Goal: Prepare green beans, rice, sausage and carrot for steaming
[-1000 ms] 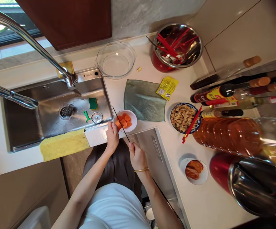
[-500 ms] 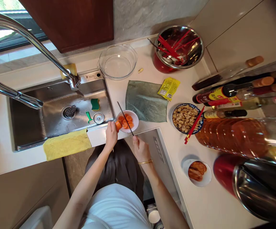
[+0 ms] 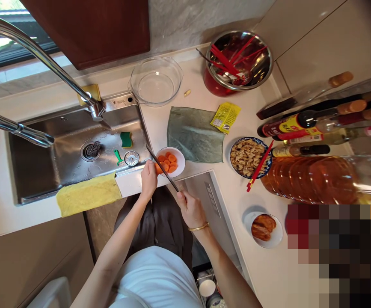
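Observation:
My left hand (image 3: pixel 149 179) is closed around a carrot (image 3: pixel 158 169), whose orange end pokes out over the left rim of a small white bowl (image 3: pixel 179 167). Orange carrot slices (image 3: pixel 171 158) lie in that bowl, at the counter's front edge. My right hand (image 3: pixel 192 208), with a gold bangle at the wrist, grips a long dark knife (image 3: pixel 163 169). The blade slants up and left, across the carrot beside my left fingers. A grey-green mat (image 3: pixel 194 136) lies just behind the bowl.
Left of the bowl is the sink (image 3: pixel 66 158), with a yellow cloth (image 3: pixel 89 194) over its front edge. A glass dish (image 3: pixel 156 83), steel bowl (image 3: pixel 212 81), blue-rimmed bowl (image 3: pixel 249 158) with red chopsticks, bottles and a white plate (image 3: pixel 277 237) stand around. The lower right corner is pixelated.
The knife has swung left, from over the slices to over the carrot, and its blade looks broader now. My right hand has shifted slightly down and right. The whole view has moved a little.

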A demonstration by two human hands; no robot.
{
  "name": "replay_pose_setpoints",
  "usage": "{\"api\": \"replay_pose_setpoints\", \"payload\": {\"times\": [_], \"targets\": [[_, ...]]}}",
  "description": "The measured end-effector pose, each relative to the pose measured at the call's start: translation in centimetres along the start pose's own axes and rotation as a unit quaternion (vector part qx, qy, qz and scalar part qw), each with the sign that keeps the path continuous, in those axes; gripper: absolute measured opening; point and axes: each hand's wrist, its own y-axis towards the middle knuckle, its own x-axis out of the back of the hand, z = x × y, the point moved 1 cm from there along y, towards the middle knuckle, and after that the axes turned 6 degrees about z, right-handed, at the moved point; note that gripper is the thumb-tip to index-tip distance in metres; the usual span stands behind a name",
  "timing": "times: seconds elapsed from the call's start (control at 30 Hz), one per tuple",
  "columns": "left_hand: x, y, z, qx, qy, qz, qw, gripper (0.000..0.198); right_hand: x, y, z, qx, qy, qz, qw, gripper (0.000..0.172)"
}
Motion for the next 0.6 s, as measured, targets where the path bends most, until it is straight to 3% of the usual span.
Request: {"api": "replay_pose_setpoints", "payload": {"times": [0.13,0.37,0.6], "targets": [[-0.3,-0.3,-0.7,-0.054,0.041,0.014,0.998,0.030,-0.3,0.4,-0.3,-0.009,0.026,-0.008,1.000,0.061],[-0.3,-0.7,-0.6,-0.087,0.101,0.026,0.991,0.025,-1.3,1.5,-0.4,-0.031,0.046,-0.023,0.998,0.065],[0.5,0.5,-0.5,-0.046,0.051,0.009,0.998,0.028,-2.1,2.6,0.5,-0.031,-0.011,-0.028,0.999,0.065]]}}
